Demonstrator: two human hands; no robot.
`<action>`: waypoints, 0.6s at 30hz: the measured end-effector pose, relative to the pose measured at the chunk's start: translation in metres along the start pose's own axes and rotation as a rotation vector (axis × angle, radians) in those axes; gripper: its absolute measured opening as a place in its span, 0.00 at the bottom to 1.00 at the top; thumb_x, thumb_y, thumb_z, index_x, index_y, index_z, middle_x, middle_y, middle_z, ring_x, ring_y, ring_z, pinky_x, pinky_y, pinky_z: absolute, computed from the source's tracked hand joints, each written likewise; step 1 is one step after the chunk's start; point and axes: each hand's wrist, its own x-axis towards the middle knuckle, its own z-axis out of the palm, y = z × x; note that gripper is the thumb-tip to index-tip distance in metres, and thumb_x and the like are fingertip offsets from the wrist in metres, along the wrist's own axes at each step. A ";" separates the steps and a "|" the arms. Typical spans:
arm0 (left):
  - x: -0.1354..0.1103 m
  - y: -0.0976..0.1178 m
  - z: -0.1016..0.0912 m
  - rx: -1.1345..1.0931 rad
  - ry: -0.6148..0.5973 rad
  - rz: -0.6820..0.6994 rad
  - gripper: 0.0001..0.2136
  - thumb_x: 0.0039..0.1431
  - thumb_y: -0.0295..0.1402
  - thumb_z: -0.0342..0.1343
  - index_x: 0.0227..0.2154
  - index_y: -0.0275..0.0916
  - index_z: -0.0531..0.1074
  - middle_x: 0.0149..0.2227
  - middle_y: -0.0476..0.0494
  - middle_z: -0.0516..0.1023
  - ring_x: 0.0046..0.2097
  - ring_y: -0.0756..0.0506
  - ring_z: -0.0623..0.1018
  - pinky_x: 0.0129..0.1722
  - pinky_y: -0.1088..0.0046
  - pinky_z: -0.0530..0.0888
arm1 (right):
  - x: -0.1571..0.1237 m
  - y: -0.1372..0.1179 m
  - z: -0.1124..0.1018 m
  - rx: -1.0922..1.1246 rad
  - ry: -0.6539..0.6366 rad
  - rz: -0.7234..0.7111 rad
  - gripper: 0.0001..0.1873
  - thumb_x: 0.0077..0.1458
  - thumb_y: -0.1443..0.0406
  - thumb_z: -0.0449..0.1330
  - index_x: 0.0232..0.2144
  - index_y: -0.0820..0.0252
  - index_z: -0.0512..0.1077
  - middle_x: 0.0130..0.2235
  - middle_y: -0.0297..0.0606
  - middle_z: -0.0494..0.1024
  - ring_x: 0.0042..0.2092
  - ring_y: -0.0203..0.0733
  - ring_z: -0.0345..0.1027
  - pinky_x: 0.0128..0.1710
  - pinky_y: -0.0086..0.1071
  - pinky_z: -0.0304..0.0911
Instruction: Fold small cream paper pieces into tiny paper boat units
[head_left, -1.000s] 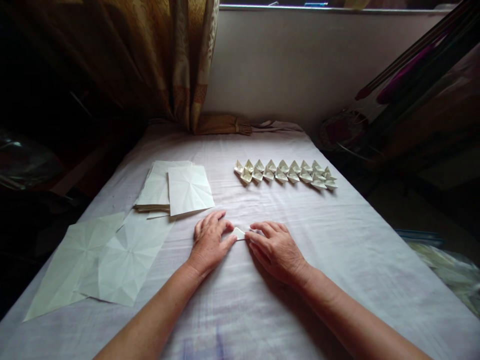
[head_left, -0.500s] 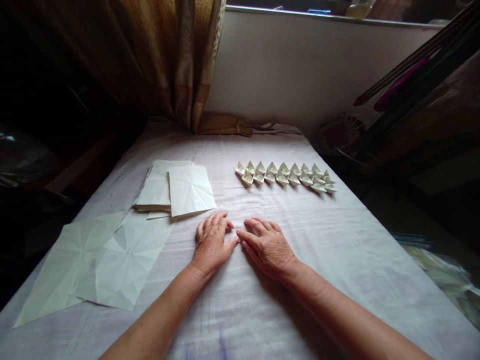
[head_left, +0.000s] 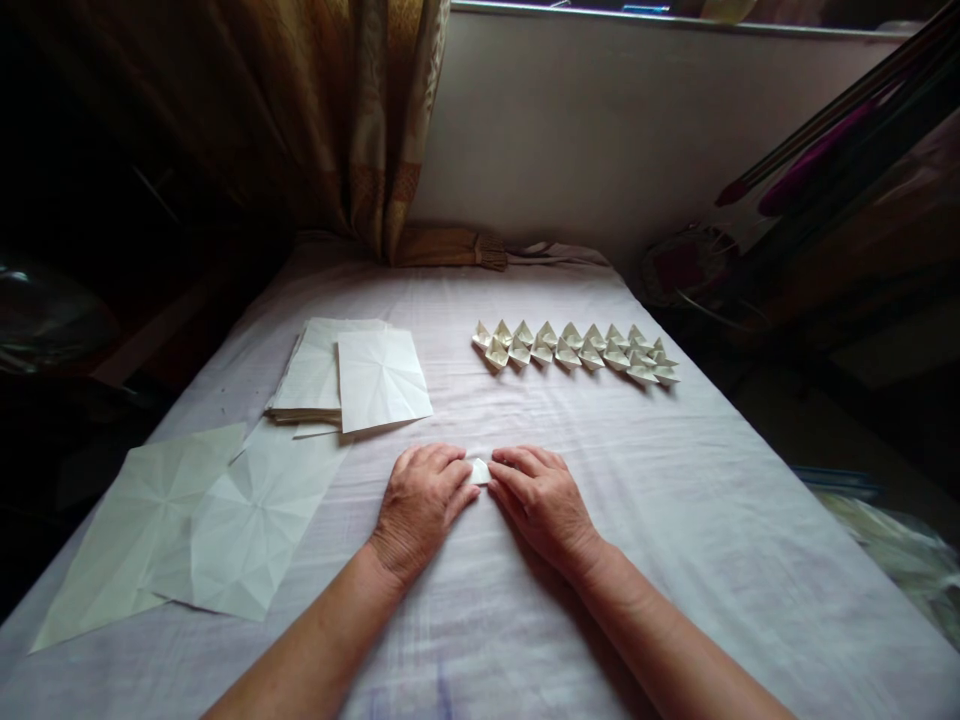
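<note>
Pinching a small folded paper [head_left: 478,471] down flat, in the middle of the table [head_left: 712,480]. Holding it from both sides: left hand [head_left: 420,503] fingers pressed together on its left end, right hand [head_left: 545,500] fingers pressed together on its right end, both touching, neither nearer. Showing only a white tip, so not telling its long side. Lying farther back: a row of little folded papers [head_left: 574,352], a stack of sheets [head_left: 322,370], and big creased sheets [head_left: 210,520] on the left.
</note>
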 end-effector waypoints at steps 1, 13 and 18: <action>0.000 0.000 -0.001 0.013 -0.005 0.009 0.06 0.59 0.34 0.61 0.38 0.41 0.75 0.46 0.44 0.79 0.49 0.42 0.74 0.52 0.61 0.67 | 0.000 -0.001 0.000 -0.005 0.006 -0.009 0.09 0.63 0.65 0.56 0.42 0.57 0.76 0.44 0.40 0.79 0.44 0.45 0.69 0.45 0.37 0.59; 0.008 -0.008 -0.006 -0.060 0.016 0.019 0.09 0.67 0.33 0.49 0.32 0.39 0.72 0.32 0.45 0.77 0.35 0.44 0.74 0.38 0.68 0.68 | 0.012 -0.003 0.003 0.303 0.033 0.125 0.06 0.60 0.64 0.58 0.37 0.57 0.75 0.39 0.41 0.80 0.41 0.43 0.72 0.42 0.36 0.64; 0.011 -0.011 -0.011 -0.324 -0.014 -0.055 0.09 0.65 0.34 0.49 0.31 0.40 0.72 0.29 0.48 0.74 0.32 0.47 0.72 0.35 0.72 0.68 | 0.022 -0.013 0.004 0.723 -0.070 0.390 0.04 0.54 0.64 0.60 0.32 0.57 0.75 0.29 0.33 0.78 0.30 0.36 0.69 0.31 0.28 0.63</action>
